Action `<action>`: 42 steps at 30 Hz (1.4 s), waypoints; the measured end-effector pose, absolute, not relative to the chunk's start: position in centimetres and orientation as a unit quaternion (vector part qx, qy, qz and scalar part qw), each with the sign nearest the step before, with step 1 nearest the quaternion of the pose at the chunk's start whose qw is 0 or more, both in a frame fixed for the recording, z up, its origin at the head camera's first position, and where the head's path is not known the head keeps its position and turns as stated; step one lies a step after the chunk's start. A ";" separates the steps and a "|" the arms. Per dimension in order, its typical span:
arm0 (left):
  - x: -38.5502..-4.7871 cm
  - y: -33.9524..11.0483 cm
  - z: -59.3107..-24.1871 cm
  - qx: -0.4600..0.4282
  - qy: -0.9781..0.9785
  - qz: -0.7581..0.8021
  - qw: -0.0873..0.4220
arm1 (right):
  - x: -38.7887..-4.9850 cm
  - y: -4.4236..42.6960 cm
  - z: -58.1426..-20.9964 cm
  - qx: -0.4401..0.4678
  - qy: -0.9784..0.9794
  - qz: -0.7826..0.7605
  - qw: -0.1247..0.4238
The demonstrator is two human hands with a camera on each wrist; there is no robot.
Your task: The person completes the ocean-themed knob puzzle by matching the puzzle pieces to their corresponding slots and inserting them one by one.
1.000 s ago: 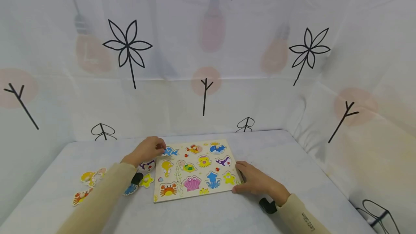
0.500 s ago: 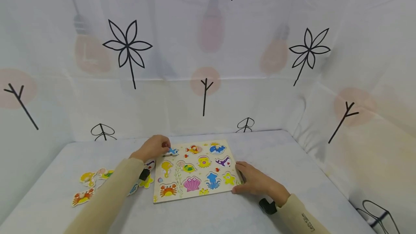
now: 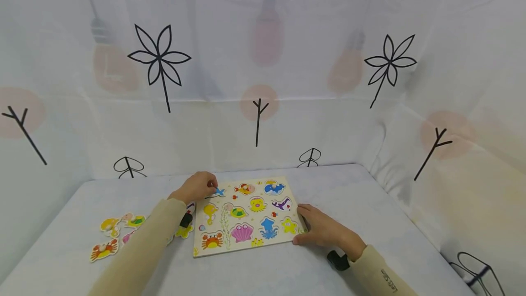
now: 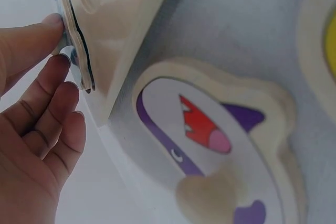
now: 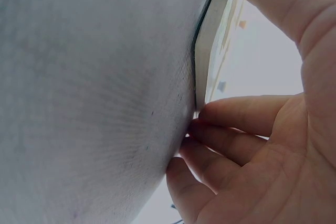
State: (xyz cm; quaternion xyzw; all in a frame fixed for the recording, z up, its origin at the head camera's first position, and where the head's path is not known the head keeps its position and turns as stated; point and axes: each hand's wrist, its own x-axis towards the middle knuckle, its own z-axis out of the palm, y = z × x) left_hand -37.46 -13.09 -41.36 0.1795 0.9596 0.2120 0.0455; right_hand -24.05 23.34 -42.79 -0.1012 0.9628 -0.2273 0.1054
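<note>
At the far left corner of the wooden puzzle board [image 3: 251, 211], my left hand [image 3: 195, 186] pinches a blue sea-animal puzzle piece [image 3: 220, 192] between thumb and fingers. The hand hides most of that piece; in the left wrist view its edge [image 4: 79, 40] lies over the board, slightly tilted. My right hand [image 3: 324, 227] holds the board at its near right corner, thumb at the front and fingers along the right side. In the right wrist view the fingertips [image 5: 212, 111] touch the board's edge [image 5: 207, 61].
Left of the board lie loose pieces: a crab [image 3: 104, 249], a seahorse [image 3: 110, 226], a turtle [image 3: 133, 220] and a yellow star [image 3: 185, 231] partly under my left sleeve. A purple-and-white piece [image 4: 210, 140] with a knob lies beside the board. A printed cloth wall [image 3: 213, 140] stands behind the table.
My left hand has moved slightly right over the far left corner with the blue puzzle piece. The turtle has come into view from behind the sleeve. The right hand stays put.
</note>
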 end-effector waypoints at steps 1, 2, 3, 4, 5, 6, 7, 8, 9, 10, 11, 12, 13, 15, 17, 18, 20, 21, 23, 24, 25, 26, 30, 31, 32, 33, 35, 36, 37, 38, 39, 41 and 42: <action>-37.4 -13.1 -41.3 0.180 0.960 0.212 0.045 | -24.1 23.3 -42.8 -0.101 0.963 -0.227 0.105; -37.4 -13.1 -41.3 0.180 0.960 0.212 0.044 | -24.1 23.3 -42.8 -0.101 0.963 -0.227 0.105; -37.5 -13.2 -41.3 0.179 0.960 0.210 0.043 | -24.1 23.3 -42.7 -0.100 0.963 -0.227 0.105; -37.4 -13.2 -41.3 0.178 0.961 0.209 0.043 | -24.1 23.3 -42.7 -0.100 0.963 -0.227 0.105; -37.4 -13.2 -41.3 0.177 0.961 0.209 0.044 | -24.1 23.3 -42.7 -0.099 0.963 -0.227 0.106; -37.4 -13.3 -41.3 0.176 0.961 0.209 0.044 | -24.1 23.3 -42.7 -0.098 0.963 -0.228 0.106; -37.4 -13.3 -41.3 0.174 0.961 0.210 0.045 | -24.1 23.3 -42.7 -0.098 0.963 -0.228 0.107; -37.4 -13.3 -41.4 0.173 0.961 0.210 0.046 | -24.1 23.3 -42.7 -0.097 0.963 -0.228 0.108; -37.4 -13.3 -41.4 0.172 0.961 0.210 0.047 | -24.1 23.3 -42.7 -0.097 0.963 -0.229 0.108; -37.4 -13.3 -41.5 0.170 0.961 0.211 0.048 | -24.1 23.3 -42.7 -0.096 0.963 -0.229 0.108; -37.5 -13.3 -41.5 0.170 0.961 0.213 0.048 | -24.1 23.3 -42.7 -0.096 0.962 -0.230 0.109; -37.5 -13.3 -41.6 0.169 0.961 0.214 0.048 | -24.1 23.3 -42.7 -0.095 0.962 -0.230 0.109; -37.5 -13.2 -41.6 0.168 0.961 0.214 0.048 | -24.1 23.3 -42.7 -0.095 0.962 -0.230 0.109; -37.5 -13.1 -41.7 0.166 0.961 0.216 0.048 | -24.1 23.3 -42.7 -0.094 0.962 -0.232 0.110; -37.5 -13.0 -41.7 0.164 0.961 0.215 0.047 | -24.1 23.3 -42.7 -0.094 0.962 -0.232 0.110; -37.5 -12.9 -41.7 0.163 0.962 0.216 0.046 | -24.1 23.3 -42.7 -0.094 0.962 -0.231 0.110; -37.5 -12.8 -41.6 0.163 0.961 0.218 0.046 | -24.1 23.3 -42.7 -0.093 0.962 -0.231 0.110; -37.5 -12.7 -41.6 0.164 0.961 0.219 0.046 | -24.1 23.3 -42.7 -0.093 0.962 -0.231 0.110; -37.5 -12.7 -41.6 0.164 0.960 0.221 0.046 | -24.1 23.3 -42.7 -0.092 0.962 -0.231 0.110; -37.5 -12.6 -41.6 0.163 0.961 0.220 0.047 | -24.1 23.3 -42.7 -0.091 0.963 -0.230 0.110; -37.4 -12.6 -41.6 0.162 0.961 0.219 0.047 | -24.1 23.3 -42.7 -0.090 0.962 -0.231 0.110; -37.4 -12.6 -41.5 0.160 0.961 0.218 0.048 | -24.1 23.3 -42.7 -0.091 0.962 -0.232 0.110; -37.2 -12.8 -41.4 0.152 0.964 0.213 0.049 | -24.0 23.3 -42.7 -0.093 0.962 -0.231 0.109; -37.1 -12.8 -41.4 0.152 0.964 0.212 0.048 | -24.0 23.3 -42.7 -0.093 0.962 -0.231 0.108; -37.1 -12.9 -41.5 0.154 0.964 0.210 0.047 | -24.0 23.3 -42.7 -0.095 0.962 -0.231 0.108; -37.1 -12.9 -41.4 0.154 0.965 0.209 0.047 | -24.0 23.3 -42.7 -0.095 0.962 -0.231 0.108; -37.0 -13.0 -41.5 0.157 0.965 0.206 0.046 | -24.0 23.4 -42.8 -0.095 0.962 -0.232 0.108; -37.0 -13.0 -41.5 0.156 0.965 0.206 0.047 | -24.0 23.4 -42.8 -0.096 0.962 -0.232 0.109; -37.0 -13.0 -41.4 0.157 0.965 0.205 0.047 | -24.0 23.4 -42.8 -0.096 0.962 -0.232 0.110; -37.0 -13.0 -41.4 0.159 0.965 0.205 0.047 | -24.0 23.4 -42.8 -0.096 0.962 -0.232 0.110; -37.0 -13.0 -41.4 0.158 0.965 0.206 0.047 | -24.0 23.4 -42.8 -0.096 0.961 -0.233 0.111; -37.0 -13.0 -41.4 0.160 0.964 0.207 0.047 | -24.1 23.4 -42.8 -0.097 0.961 -0.233 0.111; -37.0 -13.0 -41.4 0.161 0.964 0.207 0.046 | -24.1 23.4 -42.8 -0.097 0.961 -0.233 0.111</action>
